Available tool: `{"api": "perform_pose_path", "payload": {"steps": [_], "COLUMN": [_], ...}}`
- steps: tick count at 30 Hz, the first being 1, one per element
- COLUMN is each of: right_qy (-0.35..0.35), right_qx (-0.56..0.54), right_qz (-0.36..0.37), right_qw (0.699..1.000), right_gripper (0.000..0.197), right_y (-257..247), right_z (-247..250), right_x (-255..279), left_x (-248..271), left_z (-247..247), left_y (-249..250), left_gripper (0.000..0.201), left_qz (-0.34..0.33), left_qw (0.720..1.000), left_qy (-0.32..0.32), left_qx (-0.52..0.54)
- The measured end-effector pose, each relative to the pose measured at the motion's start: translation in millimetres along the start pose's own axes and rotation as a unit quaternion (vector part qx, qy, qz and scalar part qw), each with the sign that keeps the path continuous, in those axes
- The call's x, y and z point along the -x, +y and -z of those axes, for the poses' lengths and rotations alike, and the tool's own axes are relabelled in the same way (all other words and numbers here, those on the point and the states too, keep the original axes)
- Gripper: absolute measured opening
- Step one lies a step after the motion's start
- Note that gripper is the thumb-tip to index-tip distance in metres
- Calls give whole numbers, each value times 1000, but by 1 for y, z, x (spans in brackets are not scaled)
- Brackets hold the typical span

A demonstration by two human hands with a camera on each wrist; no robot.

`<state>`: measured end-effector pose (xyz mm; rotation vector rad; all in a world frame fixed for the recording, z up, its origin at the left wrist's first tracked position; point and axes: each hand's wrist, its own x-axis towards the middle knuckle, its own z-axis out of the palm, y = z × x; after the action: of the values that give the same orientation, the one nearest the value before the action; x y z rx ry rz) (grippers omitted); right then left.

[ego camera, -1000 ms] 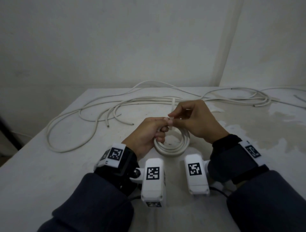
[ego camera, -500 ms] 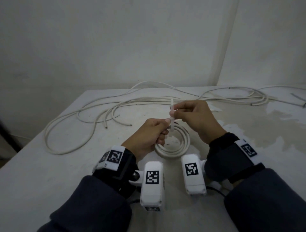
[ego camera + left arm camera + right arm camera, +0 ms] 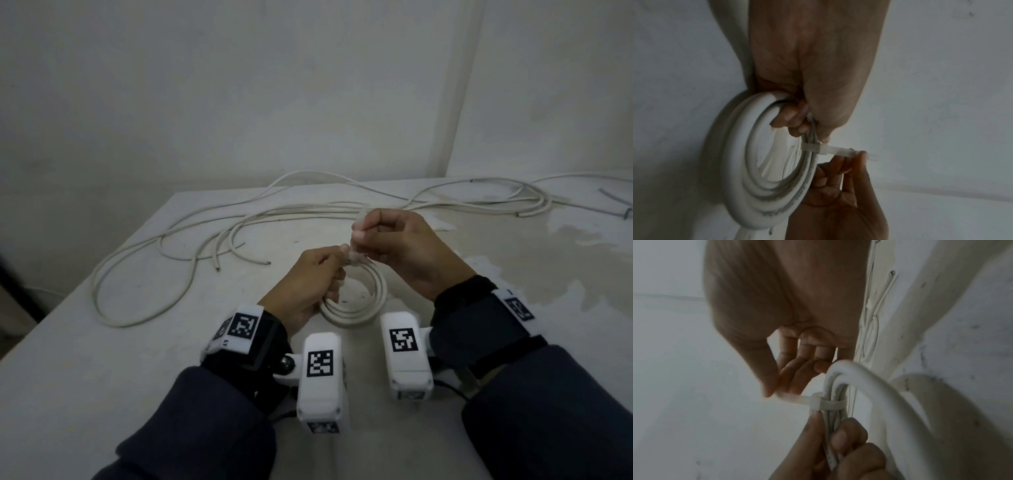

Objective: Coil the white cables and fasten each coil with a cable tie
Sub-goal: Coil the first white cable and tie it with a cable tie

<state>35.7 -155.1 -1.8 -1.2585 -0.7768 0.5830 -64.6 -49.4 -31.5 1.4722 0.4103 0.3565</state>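
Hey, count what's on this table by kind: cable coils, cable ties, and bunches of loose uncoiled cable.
Cable coils: 1, the coil gripped by the left hand.
Cable ties: 1, the cable tie pulled by the right hand.
Loose cable bunches: 2, left bunch, far right bunch.
Total: 4

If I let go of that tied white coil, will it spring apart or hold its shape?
Likely holds: the cable tie already cinches the coil strands together. The cable looks fairly stiff, keeping round loops. The untied side may still fan slightly.
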Motion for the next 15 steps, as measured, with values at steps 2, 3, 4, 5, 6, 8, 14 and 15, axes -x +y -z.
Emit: {"api": "perform_pose_path", "payload": {"steps": [2,3,4,5,6,8,14,15], "right_qy": [31,55,74,86,91,97,147,148], "right_qx": [-4,13,30,37,38,46,34,26], "right_qz": [-4,-3,-2,0,3,7,-8,-12], "right_qw": [1000,998,997,996,995,994,989,989], "right_gripper": [22,21,20,19,19,18,22,22], "right_y": [-1,-2,-1,-1,0,2,3,2], "right_z": [-1,-2,-2,-2,-2,-3,-4,-4], "right_x": [0,0,-1,-1,-2,-3,-4,-3], "left_x": [1,2,2,2,3,3,5,5], "left_z": [1,1,1,1,1,2,5,5], "left_y": [1,2,3,3,4,4,1,1], "left_gripper": [30,27,26,27,31,35,25,24], "left_qz": [-1,2,6,8,6,-13,-74,-70], "left_qw": [1000,1000,999,999,999,999,993,993], "left_qy": [-21,-23,-23,-26,-29,-18,6,12], "left_qx": [-12,-19,-25,-26,-25,-29,-94,-99]}}
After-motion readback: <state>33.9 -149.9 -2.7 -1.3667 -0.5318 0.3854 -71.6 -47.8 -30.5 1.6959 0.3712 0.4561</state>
